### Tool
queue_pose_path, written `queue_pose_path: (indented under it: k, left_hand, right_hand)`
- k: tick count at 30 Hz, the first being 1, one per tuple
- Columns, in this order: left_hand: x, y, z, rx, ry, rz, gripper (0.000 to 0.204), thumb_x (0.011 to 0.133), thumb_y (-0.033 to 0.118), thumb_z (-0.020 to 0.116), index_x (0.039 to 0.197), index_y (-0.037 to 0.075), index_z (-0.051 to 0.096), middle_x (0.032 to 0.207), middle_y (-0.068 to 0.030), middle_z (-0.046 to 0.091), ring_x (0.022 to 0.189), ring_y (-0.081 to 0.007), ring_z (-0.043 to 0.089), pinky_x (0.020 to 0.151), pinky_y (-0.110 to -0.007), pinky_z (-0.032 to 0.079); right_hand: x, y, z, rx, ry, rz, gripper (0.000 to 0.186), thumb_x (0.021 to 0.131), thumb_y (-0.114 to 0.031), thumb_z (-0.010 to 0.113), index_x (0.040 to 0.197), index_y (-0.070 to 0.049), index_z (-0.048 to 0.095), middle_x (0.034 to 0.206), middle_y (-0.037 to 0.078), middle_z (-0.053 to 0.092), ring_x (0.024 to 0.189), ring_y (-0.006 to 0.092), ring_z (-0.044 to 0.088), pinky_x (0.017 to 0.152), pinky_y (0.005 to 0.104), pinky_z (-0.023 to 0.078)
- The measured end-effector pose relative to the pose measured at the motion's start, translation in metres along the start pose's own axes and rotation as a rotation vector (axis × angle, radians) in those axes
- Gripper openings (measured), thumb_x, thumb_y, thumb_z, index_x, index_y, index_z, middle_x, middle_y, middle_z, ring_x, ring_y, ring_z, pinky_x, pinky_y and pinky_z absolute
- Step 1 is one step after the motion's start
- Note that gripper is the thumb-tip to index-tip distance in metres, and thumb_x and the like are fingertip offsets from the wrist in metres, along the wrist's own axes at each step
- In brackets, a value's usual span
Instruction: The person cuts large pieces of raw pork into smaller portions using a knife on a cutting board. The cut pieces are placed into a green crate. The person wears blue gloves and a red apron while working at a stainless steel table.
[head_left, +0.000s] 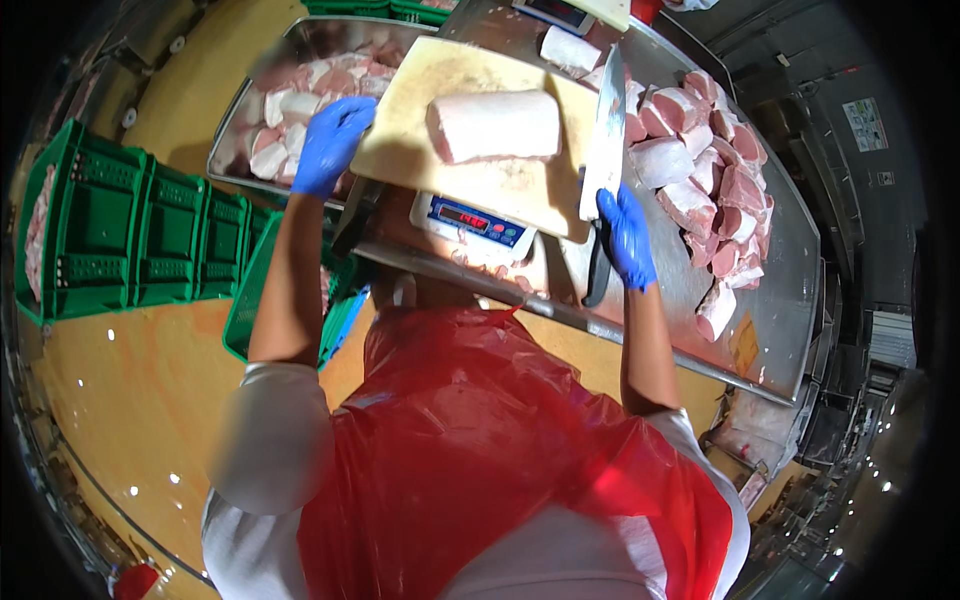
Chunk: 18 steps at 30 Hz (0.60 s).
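A pale cutting board (500, 188) bears a single block of pink meat (495, 127) with a whitish top. My left hand (334, 146), in a blue glove, is closed at the board's left edge; its fingertips are partly hidden. At the right edge, my blue-gloved right hand (628, 238) grips a large knife (606, 130). The wide blade points away from me along the board's right side, and the black handle shows below my fingers. Just in front of the board's near edge, a white and blue digital scale (474, 222) with a lit red display is partly covered.
Many cut meat pieces (725, 195) are heaped on the steel table (770, 310) at right. A metal bin (228, 150) of meat stands beyond my left hand. Green crates (95, 235) line the left. Another scale (555, 12) sits at the far edge.
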<state>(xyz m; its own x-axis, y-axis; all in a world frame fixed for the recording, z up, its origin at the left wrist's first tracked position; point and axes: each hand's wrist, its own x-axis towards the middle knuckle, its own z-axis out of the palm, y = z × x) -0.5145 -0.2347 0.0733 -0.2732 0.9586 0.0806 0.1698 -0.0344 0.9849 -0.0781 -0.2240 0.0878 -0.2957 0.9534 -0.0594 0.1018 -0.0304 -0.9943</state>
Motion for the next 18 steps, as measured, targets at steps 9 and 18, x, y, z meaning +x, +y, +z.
queue_pose_path:
  k: [9, 18]
  left_hand:
    - [0.022, -0.005, 0.102, 0.222, -0.1, 0.012, 0.035, 0.088, 0.014, 0.065, 0.123, 0.007, 0.064, 0.101, -0.0186, 0.071, 0.095, -0.0318, 0.07, 0.084, -0.04, 0.055]
    - [-0.042, -0.033, 0.089, -0.101, -0.032, 0.128, 0.032, 0.085, 0.002, 0.069, 0.117, -0.001, 0.063, 0.115, -0.0127, 0.065, 0.095, -0.0188, 0.066, 0.08, -0.03, 0.055]
  right_hand:
    - [0.109, -0.009, 0.046, -0.05, 0.045, -0.037, 0.036, 0.102, -0.028, 0.059, 0.12, 0.003, 0.062, 0.101, 0.001, 0.067, 0.086, 0.0098, 0.058, 0.078, 0.0247, 0.048]
    - [0.001, -0.034, 0.104, -0.623, 0.109, -0.109, 0.022, 0.103, -0.023, 0.057, 0.101, -0.001, 0.057, 0.07, 0.013, 0.064, 0.059, 0.0174, 0.064, 0.054, 0.0339, 0.05]
